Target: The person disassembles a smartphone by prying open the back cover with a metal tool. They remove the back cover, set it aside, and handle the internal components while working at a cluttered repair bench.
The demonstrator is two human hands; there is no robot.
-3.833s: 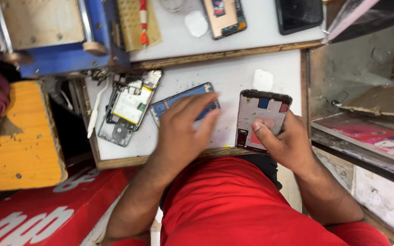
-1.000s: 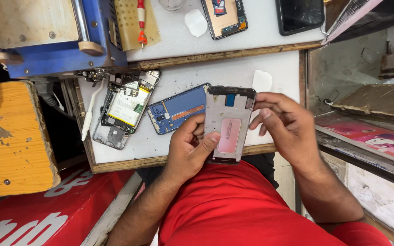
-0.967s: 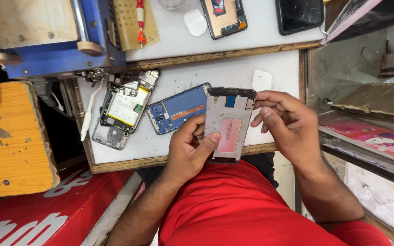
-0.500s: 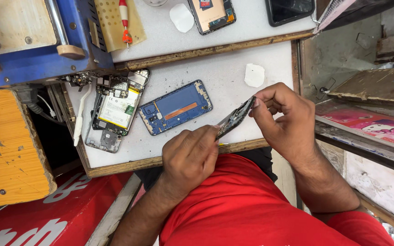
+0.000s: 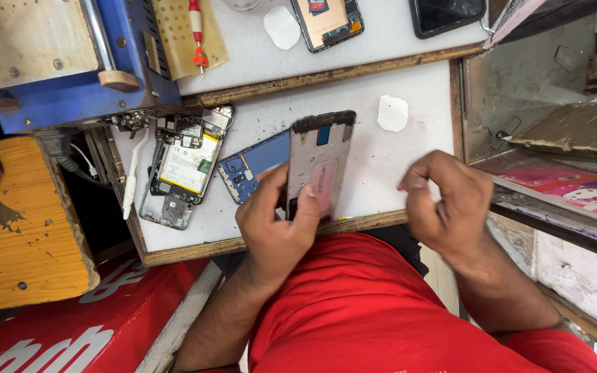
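Observation:
My left hand (image 5: 278, 224) grips the lower end of a grey phone screen frame (image 5: 320, 155) with a pink patch on its inner face, holding it upright over the white worktop (image 5: 395, 159). My right hand (image 5: 443, 200) hovers to the right of it, fingers curled with thumb and fingertips pinched together; whether anything small sits between them I cannot tell. A blue phone back cover (image 5: 257, 166) lies partly behind the frame. An opened phone body (image 5: 184, 162) with its battery showing lies at the left of the worktop.
A white pad (image 5: 392, 112) lies at the worktop's far right. Behind it, an upper shelf holds another screen frame (image 5: 327, 21), a dark phone (image 5: 447, 14), a red-handled tool (image 5: 197, 31) and a blue machine (image 5: 70, 62). A yellow wooden stool (image 5: 19, 235) stands left.
The frame was edge-on between both hands half a second ago; now it faces me in my left hand alone. My right hand has let go and moved right.

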